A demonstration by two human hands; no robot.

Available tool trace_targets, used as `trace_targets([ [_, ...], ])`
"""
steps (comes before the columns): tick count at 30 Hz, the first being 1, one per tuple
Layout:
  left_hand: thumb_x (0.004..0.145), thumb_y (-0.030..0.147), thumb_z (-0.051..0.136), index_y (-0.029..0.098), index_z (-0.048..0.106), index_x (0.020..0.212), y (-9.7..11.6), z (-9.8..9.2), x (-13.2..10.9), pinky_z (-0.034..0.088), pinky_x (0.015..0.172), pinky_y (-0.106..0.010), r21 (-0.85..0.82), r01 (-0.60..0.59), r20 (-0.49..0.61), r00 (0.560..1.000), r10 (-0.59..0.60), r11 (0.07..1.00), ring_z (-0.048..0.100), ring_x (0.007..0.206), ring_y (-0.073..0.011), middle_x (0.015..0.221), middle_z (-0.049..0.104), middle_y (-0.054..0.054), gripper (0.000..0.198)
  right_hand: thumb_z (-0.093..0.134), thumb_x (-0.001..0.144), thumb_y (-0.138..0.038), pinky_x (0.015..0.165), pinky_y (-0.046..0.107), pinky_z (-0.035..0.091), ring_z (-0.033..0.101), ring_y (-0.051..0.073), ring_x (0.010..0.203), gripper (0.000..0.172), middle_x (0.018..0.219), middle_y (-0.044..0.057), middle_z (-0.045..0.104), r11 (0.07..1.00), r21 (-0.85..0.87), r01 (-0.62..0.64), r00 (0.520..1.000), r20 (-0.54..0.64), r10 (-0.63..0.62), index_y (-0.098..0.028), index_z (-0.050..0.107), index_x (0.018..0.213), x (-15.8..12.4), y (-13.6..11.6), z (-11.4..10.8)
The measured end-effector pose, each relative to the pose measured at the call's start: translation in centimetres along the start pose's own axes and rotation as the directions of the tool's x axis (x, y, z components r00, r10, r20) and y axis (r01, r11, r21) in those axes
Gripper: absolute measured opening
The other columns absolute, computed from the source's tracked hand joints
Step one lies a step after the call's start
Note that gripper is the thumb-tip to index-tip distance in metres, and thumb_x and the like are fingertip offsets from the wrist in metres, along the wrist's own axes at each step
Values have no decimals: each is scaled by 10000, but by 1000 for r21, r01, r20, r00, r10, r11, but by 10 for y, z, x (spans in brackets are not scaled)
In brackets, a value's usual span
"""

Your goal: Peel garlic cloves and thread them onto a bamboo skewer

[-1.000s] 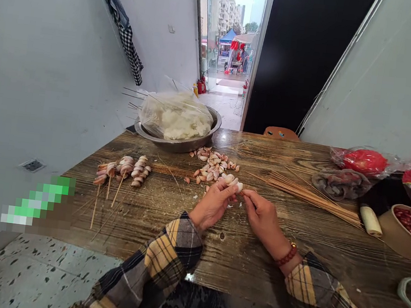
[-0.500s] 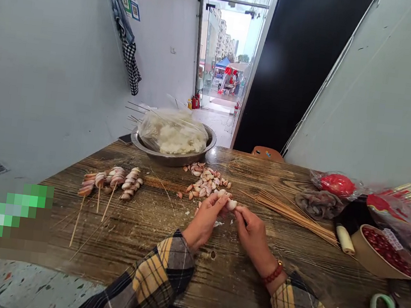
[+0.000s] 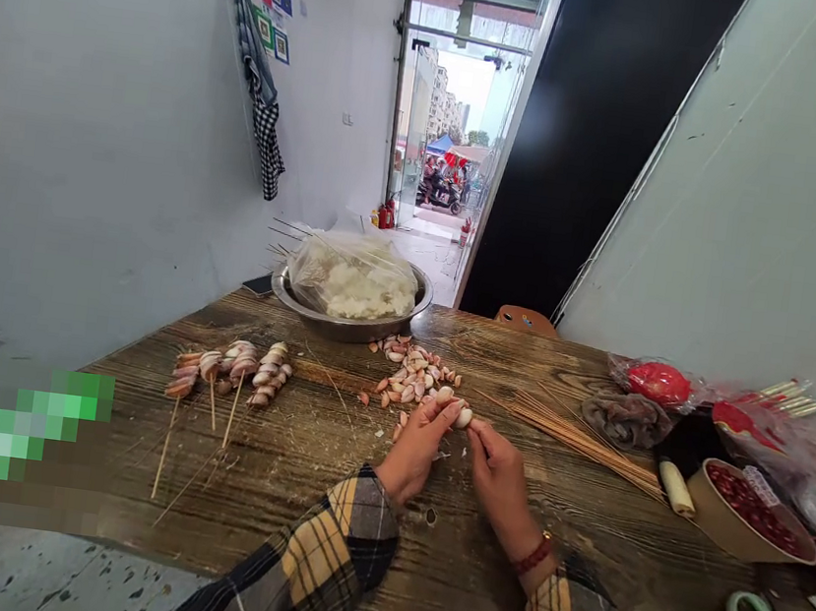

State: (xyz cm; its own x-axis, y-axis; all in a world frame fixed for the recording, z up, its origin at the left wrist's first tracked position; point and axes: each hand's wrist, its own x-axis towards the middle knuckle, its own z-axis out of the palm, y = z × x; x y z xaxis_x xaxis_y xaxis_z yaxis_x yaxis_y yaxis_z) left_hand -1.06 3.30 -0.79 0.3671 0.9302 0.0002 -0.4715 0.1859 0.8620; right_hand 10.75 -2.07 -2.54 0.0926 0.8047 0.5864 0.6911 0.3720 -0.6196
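Garlic clove (image 3: 464, 417): pale, whitish, plump, small. Pinched between fingertips of left hand (image 3: 418, 446) and right hand (image 3: 499, 465), lifted just above tabletop (image 3: 328, 474). Second pale clove (image 3: 445, 394) rests at left fingers, just behind first. Whether skewer passes through either clove cannot be told. Both cloves sit at near edge of loose garlic pile (image 3: 410, 375): pink-and-white unpeeled cloves scattered flat on tabletop, near side of pile touching left fingers.
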Motion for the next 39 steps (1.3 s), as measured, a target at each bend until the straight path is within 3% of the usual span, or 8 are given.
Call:
trace_targets([
  [6, 675, 481, 748, 161, 690, 910, 4, -2, 3, 401, 742, -254, -3, -41, -6, 999, 41, 999, 545, 774, -125, 855, 635, -30, 402, 423, 959, -300, 814, 334, 525, 677, 207, 920, 276, 1039, 88, 717, 1000, -3, 17, 1000, -10, -17, -195, 664, 1046, 2, 0, 3],
  [12, 767, 533, 640, 150, 685, 909, 10, -9, 5, 406, 719, -250, 87, -88, -45, 995, 93, 992, 546, 760, -122, 840, 618, -41, 410, 433, 954, -307, 803, 339, 522, 677, 215, 909, 279, 1034, 92, 718, 999, -31, 13, 999, 45, -12, -183, 664, 1049, -2, 11, 5],
  [24, 786, 516, 622, 135, 692, 932, 7, -12, 7, 395, 765, -277, 123, -72, 101, 993, 59, 990, 539, 790, -145, 883, 640, -61, 415, 405, 964, -309, 667, 266, 491, 654, 178, 742, 271, 860, 51, 703, 999, -49, 12, 997, 76, -8, -195, 648, 995, -4, 12, -7],
  [30, 800, 510, 617, 136, 706, 941, 1, -12, 6, 384, 763, -267, 132, -91, 146, 987, 72, 987, 513, 764, -132, 821, 616, -40, 410, 411, 958, -313, 716, 266, 497, 663, 184, 815, 262, 882, 54, 707, 1000, -12, 6, 998, 62, -5, -201, 647, 943, -4, 9, -10],
  [36, 777, 494, 641, 143, 692, 1012, 11, -8, 6, 413, 710, -258, 131, -83, 86, 994, 72, 988, 522, 746, -129, 820, 608, -34, 426, 431, 949, -326, 718, 271, 486, 666, 178, 789, 258, 911, 44, 725, 998, -56, 9, 998, 58, -6, -211, 660, 983, 2, 9, -9],
  [39, 790, 488, 621, 137, 669, 1013, 21, -16, 11, 443, 685, -256, 85, -121, -20, 992, 123, 989, 557, 714, -125, 808, 619, -36, 419, 421, 954, -348, 720, 276, 470, 659, 186, 805, 285, 938, 57, 725, 995, -99, 6, 999, 36, -3, -199, 660, 997, 5, 12, -14],
])
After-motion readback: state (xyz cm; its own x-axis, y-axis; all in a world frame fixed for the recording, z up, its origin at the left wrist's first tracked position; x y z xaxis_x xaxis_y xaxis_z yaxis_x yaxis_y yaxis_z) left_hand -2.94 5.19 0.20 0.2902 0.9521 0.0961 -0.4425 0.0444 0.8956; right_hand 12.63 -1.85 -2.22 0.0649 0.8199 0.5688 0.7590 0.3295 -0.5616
